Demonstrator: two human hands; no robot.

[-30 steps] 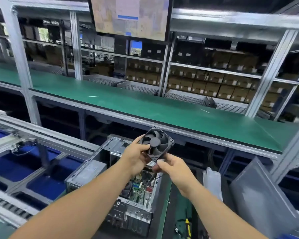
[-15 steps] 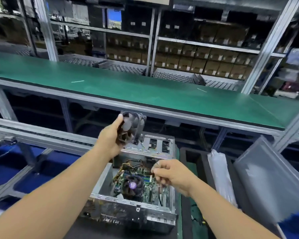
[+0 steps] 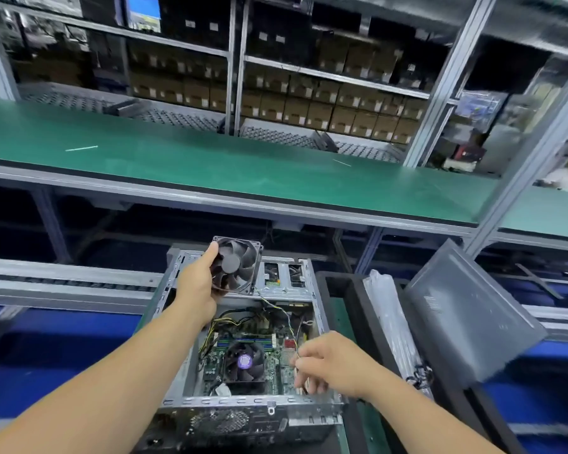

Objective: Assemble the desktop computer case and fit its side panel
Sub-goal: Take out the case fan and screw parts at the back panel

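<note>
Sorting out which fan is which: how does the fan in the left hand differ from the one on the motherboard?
The case fan is held up by the left hand, tilted, square-framed. The CPU cooler fan lies flat on the motherboard, with a purple hub label. Both are dark and bladed.

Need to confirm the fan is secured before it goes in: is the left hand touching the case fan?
Touching. The head view shows the left hand holding the case fan by its left edge, thumb up along the frame, above the open computer case.
</note>
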